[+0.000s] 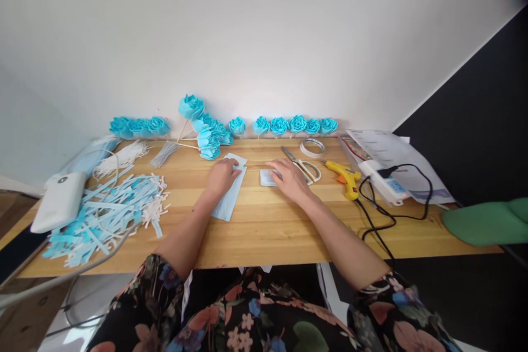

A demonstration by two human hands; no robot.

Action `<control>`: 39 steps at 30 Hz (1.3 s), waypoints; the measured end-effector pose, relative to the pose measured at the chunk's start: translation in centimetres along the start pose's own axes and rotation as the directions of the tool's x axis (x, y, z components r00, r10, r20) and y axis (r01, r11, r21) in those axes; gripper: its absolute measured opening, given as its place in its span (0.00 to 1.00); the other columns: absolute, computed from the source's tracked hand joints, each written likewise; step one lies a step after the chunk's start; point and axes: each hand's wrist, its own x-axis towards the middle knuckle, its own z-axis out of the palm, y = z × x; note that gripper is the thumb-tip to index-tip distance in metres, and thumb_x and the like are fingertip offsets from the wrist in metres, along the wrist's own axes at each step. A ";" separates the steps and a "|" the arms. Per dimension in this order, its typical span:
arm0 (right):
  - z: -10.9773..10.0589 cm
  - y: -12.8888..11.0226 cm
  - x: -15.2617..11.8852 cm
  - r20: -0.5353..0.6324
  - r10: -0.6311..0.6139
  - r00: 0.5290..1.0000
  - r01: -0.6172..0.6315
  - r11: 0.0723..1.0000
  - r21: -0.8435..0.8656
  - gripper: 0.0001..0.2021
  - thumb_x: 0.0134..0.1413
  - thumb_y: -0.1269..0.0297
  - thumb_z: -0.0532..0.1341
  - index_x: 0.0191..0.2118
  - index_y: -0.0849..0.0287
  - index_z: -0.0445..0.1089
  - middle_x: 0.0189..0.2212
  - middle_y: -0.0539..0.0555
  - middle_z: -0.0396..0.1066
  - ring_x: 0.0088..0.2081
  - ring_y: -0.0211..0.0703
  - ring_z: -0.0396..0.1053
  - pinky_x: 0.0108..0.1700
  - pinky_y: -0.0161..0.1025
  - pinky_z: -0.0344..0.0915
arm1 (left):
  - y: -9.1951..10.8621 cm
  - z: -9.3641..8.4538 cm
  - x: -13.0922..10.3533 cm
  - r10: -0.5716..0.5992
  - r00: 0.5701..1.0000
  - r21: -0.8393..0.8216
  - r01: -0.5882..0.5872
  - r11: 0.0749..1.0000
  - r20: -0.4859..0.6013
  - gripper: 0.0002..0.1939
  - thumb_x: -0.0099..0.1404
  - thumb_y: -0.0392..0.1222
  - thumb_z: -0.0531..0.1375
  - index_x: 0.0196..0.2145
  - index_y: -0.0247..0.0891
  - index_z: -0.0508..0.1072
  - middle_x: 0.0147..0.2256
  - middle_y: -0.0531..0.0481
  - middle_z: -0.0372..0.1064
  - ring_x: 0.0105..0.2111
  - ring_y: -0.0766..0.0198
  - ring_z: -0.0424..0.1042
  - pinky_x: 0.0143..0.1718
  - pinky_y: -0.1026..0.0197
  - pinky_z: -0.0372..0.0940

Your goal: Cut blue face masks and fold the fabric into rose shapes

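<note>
My left hand (221, 177) lies on a long light blue strip of thin sheet (230, 202), its thumb and forefinger a little apart. The far end of the strip, where another pale piece shows, sticks out past the fingers. To the right, my right hand (290, 179) rests over a small pale blue rectangular piece (267, 178), thumb and fingers apart. The palm partly covers that piece. Just behind this hand lie scissors (310, 171) with pale handles, partly hidden by it.
Blue paper-like roses (279, 126) line the wall. On the left are cut blue strips (99, 212), white strings (124, 157), grey wires (164, 154) and a white power bank (60, 202). A tape roll (312, 148), yellow glue gun (345, 176) and power strip (388, 184) with cables occupy the right.
</note>
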 end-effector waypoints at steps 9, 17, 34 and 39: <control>0.2 0.0 0.1 -0.039 -0.014 0.999 0.017 0.998 0.059 0.14 0.61 0.70 0.55 0.48 0.57 0.73 0.44 0.58 0.75 0.48 0.50 0.71 0.52 0.48 0.67 | 0.4 -0.3 0.0 -0.109 0.988 -0.014 0.108 0.994 -0.110 0.07 0.64 0.36 0.55 0.30 0.37 0.72 0.33 0.44 0.72 0.36 0.57 0.69 0.37 0.59 0.58; -0.3 -0.5 0.0 0.026 0.155 0.988 -0.145 0.837 0.528 0.31 0.55 0.56 0.64 0.64 0.51 0.59 0.54 0.57 0.70 0.53 0.50 0.70 0.55 0.48 0.66 | 3.7 -1.8 -0.7 -0.151 0.988 -0.894 0.029 0.447 -0.044 0.14 0.61 0.50 0.62 0.30 0.36 0.67 0.28 0.52 0.66 0.29 0.66 0.65 0.33 0.64 0.60; -1.4 -0.3 0.6 0.076 0.491 0.868 -0.357 0.510 0.783 0.16 0.46 0.49 0.67 0.32 0.59 0.74 0.25 0.49 0.71 0.26 0.37 0.64 0.28 0.34 0.60 | 6.7 0.2 -2.0 0.001 0.928 -0.854 0.343 0.392 0.373 0.27 0.50 0.59 0.67 0.37 0.33 0.71 0.26 0.50 0.70 0.23 0.65 0.68 0.23 0.63 0.64; -1.6 0.3 0.7 0.012 0.563 0.826 -0.347 0.493 0.798 0.17 0.44 0.49 0.68 0.29 0.59 0.73 0.24 0.48 0.70 0.26 0.36 0.62 0.28 0.33 0.58 | 6.0 0.7 -1.8 -0.055 0.947 -0.832 0.306 0.463 0.317 0.21 0.52 0.57 0.65 0.25 0.35 0.69 0.19 0.53 0.66 0.18 0.70 0.62 0.20 0.66 0.58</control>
